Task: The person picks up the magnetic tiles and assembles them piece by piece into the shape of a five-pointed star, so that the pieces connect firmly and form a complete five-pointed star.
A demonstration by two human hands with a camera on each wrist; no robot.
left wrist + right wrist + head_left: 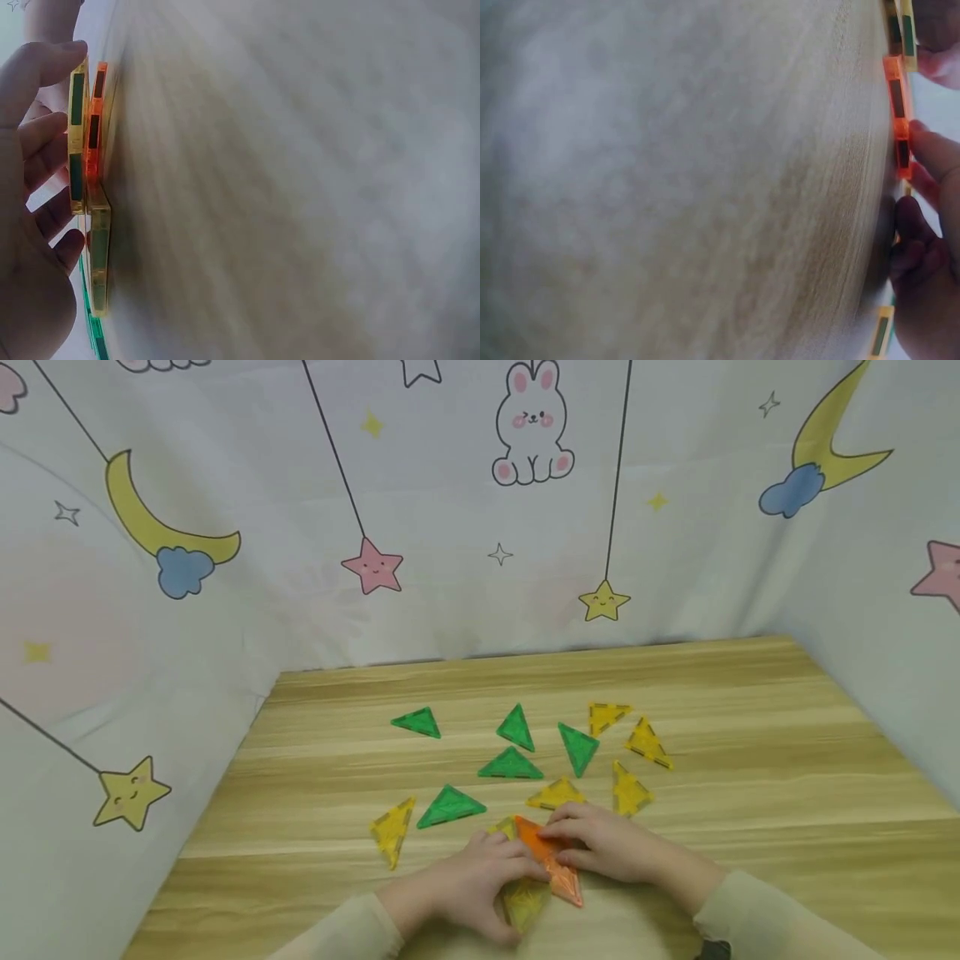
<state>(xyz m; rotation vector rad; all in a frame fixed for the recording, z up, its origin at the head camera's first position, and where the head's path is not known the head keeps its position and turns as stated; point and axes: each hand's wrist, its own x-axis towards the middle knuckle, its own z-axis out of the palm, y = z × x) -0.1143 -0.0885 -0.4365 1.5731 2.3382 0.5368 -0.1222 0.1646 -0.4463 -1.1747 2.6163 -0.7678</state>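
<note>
Close to the near edge, my left hand (487, 877) holds a clear yellow triangle tile (522, 902) between thumb and fingers. In the left wrist view that yellow tile (77, 142) sits slightly above an orange tile (94, 124), which it overlaps. My right hand (611, 843) pinches this orange triangle tile (566, 883) from its right side, with fingertips (921, 135) on it in the right wrist view. Another yellow tile (504, 827) lies just beyond the left fingers, partly hidden by them. Both hands are close together, with the orange tile between them.
Green triangle tiles (511, 764) lie scattered farther back on the wooden table (315, 793). More yellow triangle tiles (631, 791) lie behind the right hand, and a single yellow one (392, 832) at the left. A printed cloth (450, 610) hangs around the table's back and sides.
</note>
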